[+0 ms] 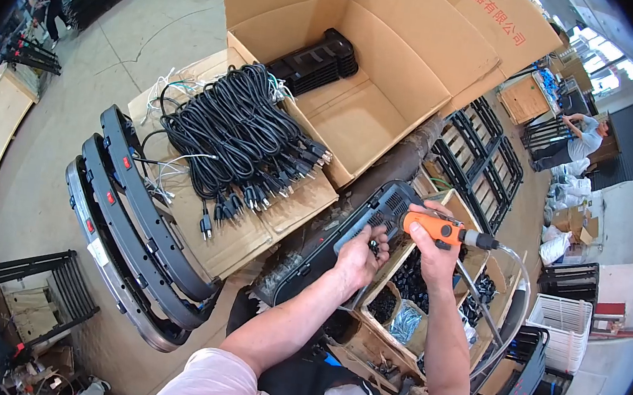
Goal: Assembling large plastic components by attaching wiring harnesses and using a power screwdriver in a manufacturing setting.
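Left grip point(357, 259) curled around a small dark piece point(375, 246), right grip point(437, 249) clasped an orange driver point(419, 223), long black housing point(311, 260) lay beneath left grip, divided parts box point(387, 335) sat under right grip, black cords point(235, 127) lay beyond left grip, open carton point(400, 60) stood farther beyond.

Red printed Chinese characters point(497, 20) run along the upper right flap point(450, 30) of the open cardboard box point(408, 62). A white label point(98, 252) sits on the leftmost curved housing point(84, 208), any print too small to read.
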A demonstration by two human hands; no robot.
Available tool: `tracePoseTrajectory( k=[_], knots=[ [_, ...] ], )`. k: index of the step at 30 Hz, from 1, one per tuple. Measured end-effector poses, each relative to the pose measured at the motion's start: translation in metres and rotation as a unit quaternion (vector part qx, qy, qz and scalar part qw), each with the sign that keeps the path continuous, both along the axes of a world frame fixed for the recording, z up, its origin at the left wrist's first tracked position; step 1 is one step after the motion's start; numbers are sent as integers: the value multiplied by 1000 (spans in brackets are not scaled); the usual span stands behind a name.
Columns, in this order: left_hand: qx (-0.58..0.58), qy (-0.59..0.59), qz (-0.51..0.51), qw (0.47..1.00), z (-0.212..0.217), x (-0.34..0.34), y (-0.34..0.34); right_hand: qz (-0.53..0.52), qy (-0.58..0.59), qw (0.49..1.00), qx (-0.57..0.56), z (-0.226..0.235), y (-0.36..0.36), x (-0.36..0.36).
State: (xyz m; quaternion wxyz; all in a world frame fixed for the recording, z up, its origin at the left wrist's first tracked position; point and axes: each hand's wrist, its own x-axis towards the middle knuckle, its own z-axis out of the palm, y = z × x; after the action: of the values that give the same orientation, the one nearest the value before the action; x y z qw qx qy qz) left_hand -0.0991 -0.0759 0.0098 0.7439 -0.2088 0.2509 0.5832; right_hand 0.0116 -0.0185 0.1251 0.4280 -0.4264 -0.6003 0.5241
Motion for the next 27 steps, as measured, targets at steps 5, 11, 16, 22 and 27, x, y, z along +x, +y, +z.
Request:
tracePoseTrajectory(
  k=[5, 11, 16, 22, 27],
  knots=[
    [-30, 12, -48, 998, 12, 12, -26, 3, -6, 1000, 11, -21, 12, -8],
    [85, 81, -100, 988, 9, 12, -53, 12, -6, 1000, 7, -32, 18, -12],
    [128, 110, -125, 978, 4, 7, -70, 39, -30, 999, 16, -28, 25, -19],
    [49, 94, -107, 989, 16, 2, -96, 55, -66, 995, 45, -38, 35, -23],
    [51, 95, -106, 989, 7, -5, -119, 67, -72, 995, 18, -36, 36, -25]
  ],
)
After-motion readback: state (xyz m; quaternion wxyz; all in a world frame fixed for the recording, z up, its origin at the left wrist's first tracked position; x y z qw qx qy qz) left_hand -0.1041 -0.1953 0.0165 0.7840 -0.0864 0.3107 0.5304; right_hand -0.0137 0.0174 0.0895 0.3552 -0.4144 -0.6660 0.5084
